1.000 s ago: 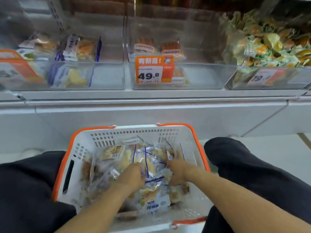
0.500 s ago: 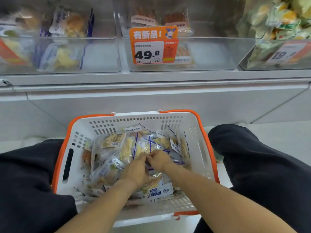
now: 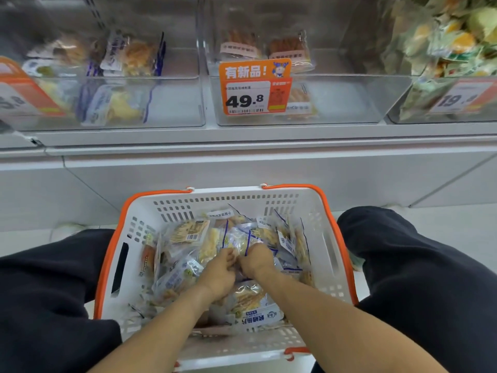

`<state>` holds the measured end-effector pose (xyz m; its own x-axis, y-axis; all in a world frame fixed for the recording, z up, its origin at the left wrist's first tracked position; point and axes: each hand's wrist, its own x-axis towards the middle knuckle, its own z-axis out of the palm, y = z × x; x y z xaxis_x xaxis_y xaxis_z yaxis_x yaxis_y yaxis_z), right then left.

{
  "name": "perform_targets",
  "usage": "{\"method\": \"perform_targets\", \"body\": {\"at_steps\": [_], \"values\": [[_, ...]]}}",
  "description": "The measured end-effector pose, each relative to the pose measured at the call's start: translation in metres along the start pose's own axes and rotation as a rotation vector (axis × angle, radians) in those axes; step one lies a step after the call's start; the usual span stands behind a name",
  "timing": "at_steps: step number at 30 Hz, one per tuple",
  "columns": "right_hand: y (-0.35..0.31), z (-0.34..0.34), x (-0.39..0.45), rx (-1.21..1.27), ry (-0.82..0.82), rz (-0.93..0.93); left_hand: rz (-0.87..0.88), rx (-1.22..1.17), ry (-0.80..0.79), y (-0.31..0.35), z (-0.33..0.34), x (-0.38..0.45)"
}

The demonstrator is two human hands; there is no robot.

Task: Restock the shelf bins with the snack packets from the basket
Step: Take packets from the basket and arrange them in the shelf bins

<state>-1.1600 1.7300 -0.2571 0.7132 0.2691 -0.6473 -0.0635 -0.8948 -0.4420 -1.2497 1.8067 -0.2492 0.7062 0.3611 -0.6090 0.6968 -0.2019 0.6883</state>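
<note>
Both hands down in the basket (image 3: pixel 326 254), wedged between the knees, so packets are in easy reach. Left hand (image 3: pixel 218 275) and right hand (image 3: pixel 256 261) touch at centre, fingers curled into the packets (image 3: pixel 188 273); they look pinched on one, but which I can't tell. At 12 o'clock, the middle bin (image 3: pixel 349 103) behind the price tag (image 3: pixel 255 87) is nearly bare: likely target. Left bin (image 3: pixel 174 103) at 11 half stocked, right bin (image 3: pixel 398 109) at 1 full.

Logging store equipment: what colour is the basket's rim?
Orange rim on a white basket; clearest in the head view.
</note>
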Motion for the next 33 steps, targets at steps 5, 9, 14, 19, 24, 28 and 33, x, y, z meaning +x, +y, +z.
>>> {"method": "perform_targets", "body": {"at_steps": [5,9,14,19,24,28,33], "values": [[-0.005,-0.031,0.001,0.058,-0.004,-0.165,-0.024,-0.136,0.291,0.019,-0.016,-0.005],[-0.009,-0.067,-0.009,0.167,0.008,-0.23,-0.033,-0.11,0.383,0.03,-0.023,-0.007],[-0.016,-0.118,-0.032,0.332,-0.012,-0.31,-0.012,-0.327,0.256,0.055,-0.03,-0.01],[-0.035,-0.149,-0.054,0.585,-0.077,-0.31,0.18,-0.338,0.261,0.087,-0.073,-0.026],[-0.058,-0.155,-0.082,0.723,-0.254,-0.372,0.452,0.002,0.19,0.134,-0.139,-0.067],[-0.079,-0.152,-0.109,0.809,-0.255,-0.521,0.556,0.078,0.147,0.151,-0.188,-0.1],[-0.133,-0.17,-0.146,0.724,0.076,-0.844,0.704,-0.038,0.366,0.163,-0.234,-0.119]]}}
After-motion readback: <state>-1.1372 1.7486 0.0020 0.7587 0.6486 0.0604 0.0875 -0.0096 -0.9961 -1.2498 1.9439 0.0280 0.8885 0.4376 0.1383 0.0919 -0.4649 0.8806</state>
